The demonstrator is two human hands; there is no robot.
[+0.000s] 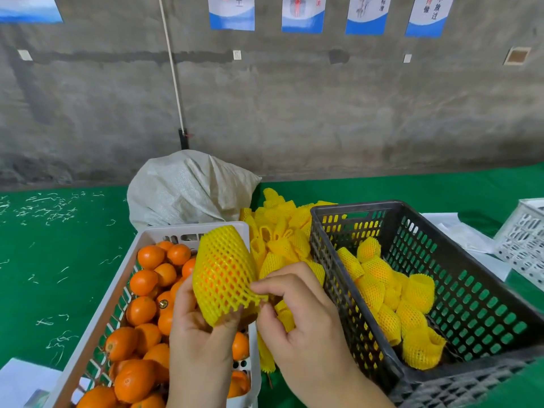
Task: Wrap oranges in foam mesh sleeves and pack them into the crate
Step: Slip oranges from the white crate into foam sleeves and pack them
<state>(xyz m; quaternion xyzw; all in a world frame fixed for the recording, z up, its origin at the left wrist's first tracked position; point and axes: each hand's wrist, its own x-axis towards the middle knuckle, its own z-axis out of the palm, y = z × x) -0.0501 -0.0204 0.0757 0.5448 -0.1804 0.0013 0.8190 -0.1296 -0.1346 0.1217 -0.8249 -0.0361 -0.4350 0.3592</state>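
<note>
The sleeve nearly hides its orange; frame edges crop both crates.

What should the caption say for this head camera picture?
Two hands pull a yellow foam sleeve over an orange, between two crates.

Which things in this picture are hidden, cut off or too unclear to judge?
- Head view: the orange inside the sleeve; mesh and the left hand cover most of it.
- White crate: its near end is cut by the bottom edge and behind the left hand.
- Black crate: near right corner cut by the frame.
- Posters: tops cut off, text too small.
- Sack: contents hidden.
- Right hand: fingertips pinch the sleeve's rim.
</note>
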